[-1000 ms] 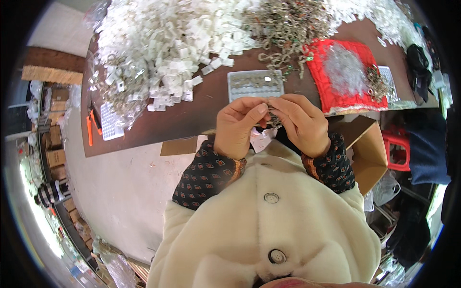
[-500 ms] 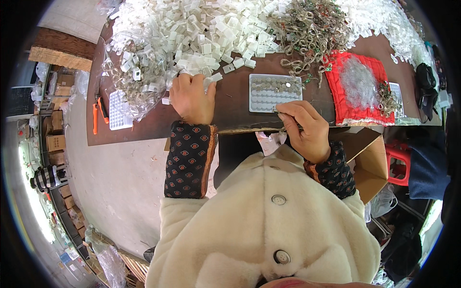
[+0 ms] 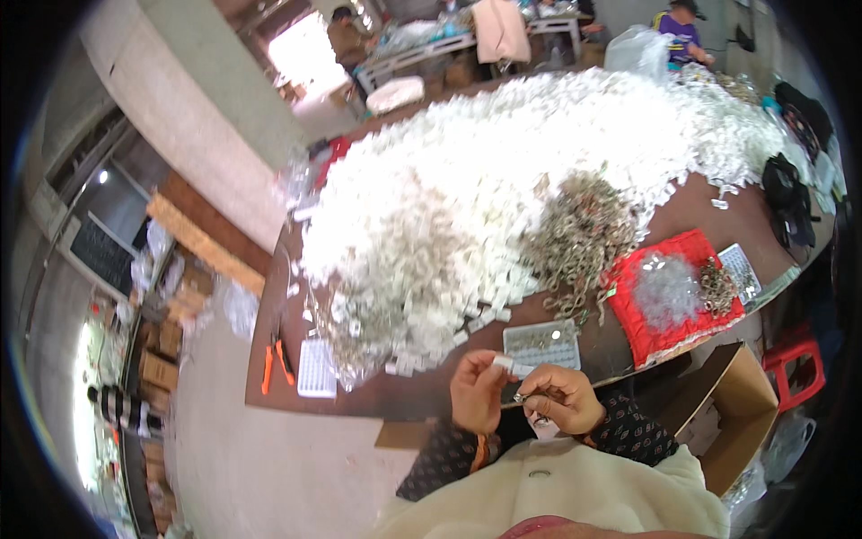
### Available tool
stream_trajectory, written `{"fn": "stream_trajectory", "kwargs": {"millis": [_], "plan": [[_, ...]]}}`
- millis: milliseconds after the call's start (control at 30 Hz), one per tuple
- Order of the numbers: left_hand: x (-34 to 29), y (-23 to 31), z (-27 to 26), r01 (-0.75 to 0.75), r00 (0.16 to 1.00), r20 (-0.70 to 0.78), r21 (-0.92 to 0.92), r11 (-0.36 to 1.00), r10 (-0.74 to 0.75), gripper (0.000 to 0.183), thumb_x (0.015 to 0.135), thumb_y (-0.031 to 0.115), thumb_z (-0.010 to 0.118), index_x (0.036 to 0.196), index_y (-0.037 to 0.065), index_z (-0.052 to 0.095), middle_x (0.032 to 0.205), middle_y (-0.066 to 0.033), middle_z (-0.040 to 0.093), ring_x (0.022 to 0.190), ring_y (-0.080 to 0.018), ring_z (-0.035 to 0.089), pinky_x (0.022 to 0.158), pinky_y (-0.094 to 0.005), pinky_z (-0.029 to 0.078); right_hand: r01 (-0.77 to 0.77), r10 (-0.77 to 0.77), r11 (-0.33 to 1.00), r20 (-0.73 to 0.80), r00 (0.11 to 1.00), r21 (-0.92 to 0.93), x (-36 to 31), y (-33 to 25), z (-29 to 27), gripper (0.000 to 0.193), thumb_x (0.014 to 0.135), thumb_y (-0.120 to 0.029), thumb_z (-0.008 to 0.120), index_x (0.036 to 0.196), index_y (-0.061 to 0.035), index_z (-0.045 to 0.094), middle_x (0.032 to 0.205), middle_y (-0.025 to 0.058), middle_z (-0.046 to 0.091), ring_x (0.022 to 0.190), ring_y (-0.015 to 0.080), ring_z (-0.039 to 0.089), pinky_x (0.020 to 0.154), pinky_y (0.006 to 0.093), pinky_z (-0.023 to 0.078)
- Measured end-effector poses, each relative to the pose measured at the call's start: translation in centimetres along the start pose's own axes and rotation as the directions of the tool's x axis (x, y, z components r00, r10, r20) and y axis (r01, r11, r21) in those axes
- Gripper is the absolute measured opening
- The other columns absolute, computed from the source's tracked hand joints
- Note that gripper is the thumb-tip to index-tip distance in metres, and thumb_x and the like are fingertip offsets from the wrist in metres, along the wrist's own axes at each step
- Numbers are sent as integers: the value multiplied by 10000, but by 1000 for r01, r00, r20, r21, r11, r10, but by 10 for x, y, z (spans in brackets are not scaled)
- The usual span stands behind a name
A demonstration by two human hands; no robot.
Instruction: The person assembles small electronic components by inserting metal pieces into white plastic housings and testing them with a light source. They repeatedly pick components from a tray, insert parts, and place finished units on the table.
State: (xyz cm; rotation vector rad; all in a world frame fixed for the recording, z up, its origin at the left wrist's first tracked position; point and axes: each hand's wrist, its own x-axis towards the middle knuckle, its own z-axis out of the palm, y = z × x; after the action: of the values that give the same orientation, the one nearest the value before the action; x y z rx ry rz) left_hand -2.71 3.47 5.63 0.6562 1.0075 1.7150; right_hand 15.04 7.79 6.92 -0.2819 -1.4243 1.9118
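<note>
Close together at the table's front edge are both my hands. Between the fingertips of my left hand (image 3: 476, 393) is a small white plastic case (image 3: 505, 363). My right hand (image 3: 567, 399) is closed in a pinch on a small dark part with a metallic glint (image 3: 521, 398); its exact kind is too small to make out. Just beyond my hands lies a white compartment tray (image 3: 558, 356) with round metal discs in its far cells. A big heap of white plastic cases (image 3: 431, 296) spreads behind, beside a tangled pile of beige cord loops (image 3: 584, 238).
At the left lie orange-handled pliers (image 3: 278, 361) and another white tray (image 3: 317, 368). A red cloth (image 3: 642, 332) with clear plastic bits is at the right. An open cardboard box (image 3: 741, 404) and a red stool (image 3: 797, 373) stand below. Other people (image 3: 684, 38) are at the far tables.
My left hand has come from the heap to beside my right hand, now with a white case in it. The view has tilted up, showing the room beyond.
</note>
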Motion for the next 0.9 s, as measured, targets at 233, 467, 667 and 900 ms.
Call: {"fn": "stream_trajectory", "kwargs": {"millis": [233,467,667,900], "plan": [[-18,-3,-4,15,979,181,402,915,-96,243,930,-28,620,1171,-52,639,1095,-90,655,964,-157,639,834,-304,551,133,-131,991,-152,980,-1,2,-4,0,142,949,26,602,1090,23,620,1027,72,633,874,88,619,737,237,510],[-33,-10,-6,-16,990,138,-82,997,27,252,896,-81,633,1143,-38,615,1034,-121,687,881,-177,662,783,-321,560,-52,-49,954,-325,944,-296,2,-18,14,135,894,59,646,1028,37,640,919,64,650,778,95,627,676,235,511],[-31,-11,-6,-80,979,168,-224,971,119,264,870,-129,642,1111,-25,614,1103,-177,683,1028,-246,670,905,-410,566,73,-253,804,-229,940,-591,10,-21,20,133,858,65,672,981,16,683,899,95,676,761,133,647,635,243,503],[-31,-17,-7,-223,959,141,-167,960,247,251,852,-128,672,1073,-22,620,1111,-196,682,1036,-247,664,938,-414,545,42,-184,856,-228,956,-516,11,-15,21,152,855,50,685,1001,10,697,948,105,691,793,127,656,662,238,509]]}}
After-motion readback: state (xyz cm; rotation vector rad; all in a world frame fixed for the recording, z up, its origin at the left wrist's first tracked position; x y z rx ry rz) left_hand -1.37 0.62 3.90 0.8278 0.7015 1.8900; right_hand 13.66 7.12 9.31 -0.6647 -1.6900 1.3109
